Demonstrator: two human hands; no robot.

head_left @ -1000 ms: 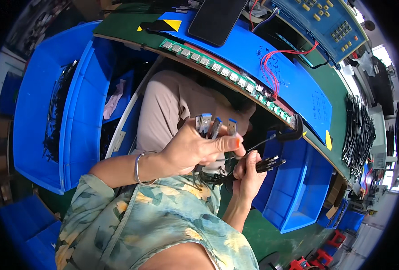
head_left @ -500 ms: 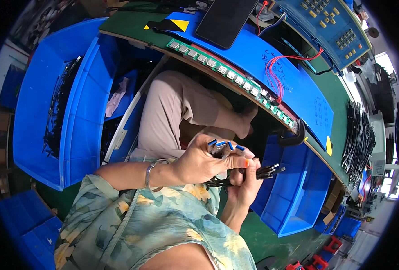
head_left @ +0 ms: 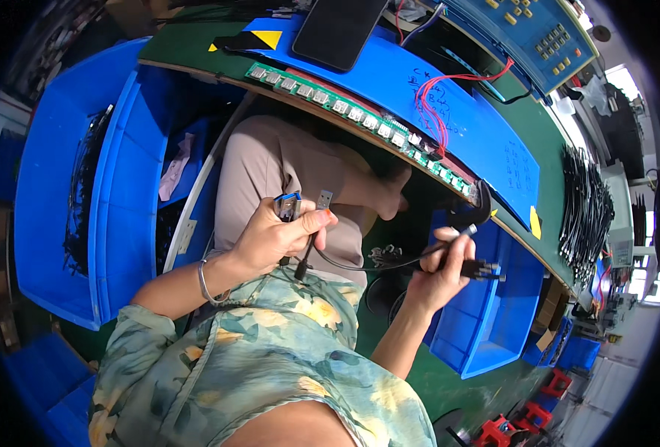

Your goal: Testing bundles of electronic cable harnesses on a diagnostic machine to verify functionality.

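Drawn apart since a second ago, when they worked nearly touching, a person's left hand (head_left: 281,237) and right hand (head_left: 441,274) now stand well separated above the lap, a thin black cable (head_left: 363,268) sagging in the gap between them. The left hand, its thumb pressed toward the curled fingers, pinches a cluster of blue-tongued USB plugs (head_left: 288,206), metal ends up, with one silver plug (head_left: 324,200) upright at the thumb tip, just beside the cluster. A small black connector (head_left: 301,270) hangs below that hand. The right hand is closed around a bundle of dark cable ends (head_left: 482,270) that points outward, to the right; at its thumb and forefinger a single cable tip (head_left: 470,230) shows, slightly blurred, and exactly how it is gripped cannot be told.

Beyond the knees, a green circuit board (head_left: 345,110) lined with metal sockets runs along the near edge of a green counter (head_left: 185,41), a black clamp (head_left: 482,205) at its right end. Behind it lies a blue sheet (head_left: 486,123) marked by hand, with a dark phone (head_left: 339,33) and red wires (head_left: 435,112) on top. Black cables (head_left: 587,216) are heaped at the counter's right end. Blue bins flank the person: a large left bin (head_left: 114,201) holding dark cables, and a right bin (head_left: 486,320) beneath the counter's edge.
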